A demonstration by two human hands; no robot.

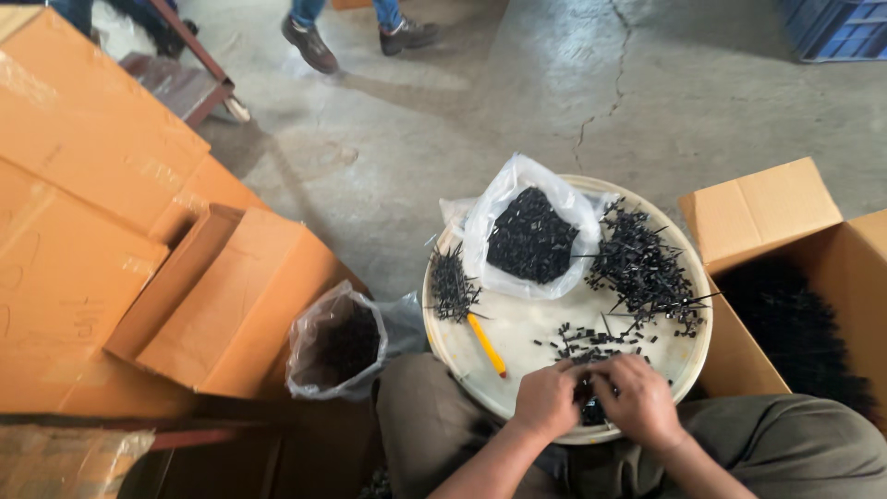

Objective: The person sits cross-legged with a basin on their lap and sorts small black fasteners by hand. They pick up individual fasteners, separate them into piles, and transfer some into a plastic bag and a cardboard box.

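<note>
Left hand, right hand together pinching small black parts, round tray

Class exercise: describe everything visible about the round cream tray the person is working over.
The round cream tray looks like plastic, with a low raised rim, and rests level on the person's lap. It bears an open clear plastic bag of small black pieces, loose heaps of thin black pins and a yellow pencil. Both hands, left and right, work at its near edge.

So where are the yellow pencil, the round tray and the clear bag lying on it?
Pencil (486,344), head view, middle of its shaft.
Tray (517,325), head view, bare patch of its surface.
Bag (496,197), head view, its clear upper left side.
</note>
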